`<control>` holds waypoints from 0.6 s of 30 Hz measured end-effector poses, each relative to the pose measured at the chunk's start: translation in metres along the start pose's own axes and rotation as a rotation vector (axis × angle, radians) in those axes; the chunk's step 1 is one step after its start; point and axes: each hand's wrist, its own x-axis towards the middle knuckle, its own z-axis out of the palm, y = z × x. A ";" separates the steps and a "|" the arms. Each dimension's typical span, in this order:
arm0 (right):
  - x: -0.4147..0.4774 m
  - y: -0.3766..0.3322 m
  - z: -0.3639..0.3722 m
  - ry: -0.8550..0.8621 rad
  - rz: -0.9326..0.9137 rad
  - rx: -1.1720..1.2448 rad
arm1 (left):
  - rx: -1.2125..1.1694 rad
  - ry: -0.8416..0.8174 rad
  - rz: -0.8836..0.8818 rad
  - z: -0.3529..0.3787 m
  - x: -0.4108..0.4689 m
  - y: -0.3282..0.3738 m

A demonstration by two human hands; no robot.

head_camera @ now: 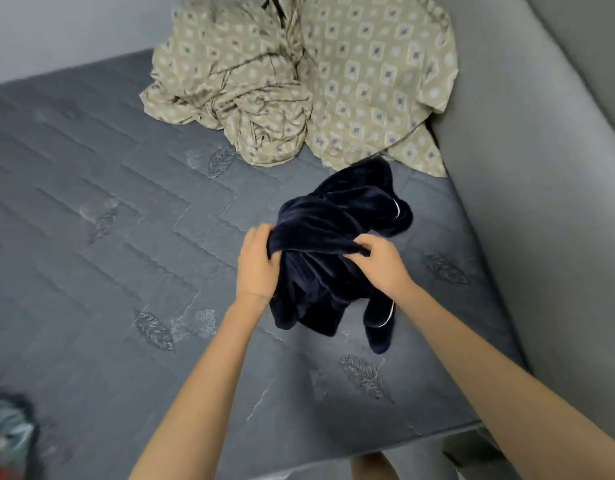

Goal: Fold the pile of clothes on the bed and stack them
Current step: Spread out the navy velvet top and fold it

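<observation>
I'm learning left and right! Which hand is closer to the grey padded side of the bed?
Right. The right hand grips the navy garment on the side toward the grey padded side; the left hand grips it farther off, across the garment.

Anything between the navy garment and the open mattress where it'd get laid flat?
Nothing visible: left hand and right hand grip the dark navy velvety garment over bare grey quilted mattress; the beige patterned fabric pile lies farther back.
</observation>
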 end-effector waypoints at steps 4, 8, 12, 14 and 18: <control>-0.043 -0.050 0.027 -0.076 -0.021 0.102 | 0.041 0.017 0.069 -0.078 -0.019 0.000; -0.086 -0.103 0.073 -0.090 -0.053 0.158 | 0.101 0.036 0.062 -0.153 -0.051 -0.026; -0.127 -0.170 0.134 -0.085 -0.126 0.154 | 0.100 0.092 0.044 -0.242 -0.098 -0.064; -0.148 -0.200 0.160 -0.092 -0.125 0.148 | 0.096 0.110 0.035 -0.284 -0.120 -0.083; -0.201 -0.263 0.213 -0.135 -0.152 0.139 | 0.092 0.088 0.052 -0.365 -0.164 -0.116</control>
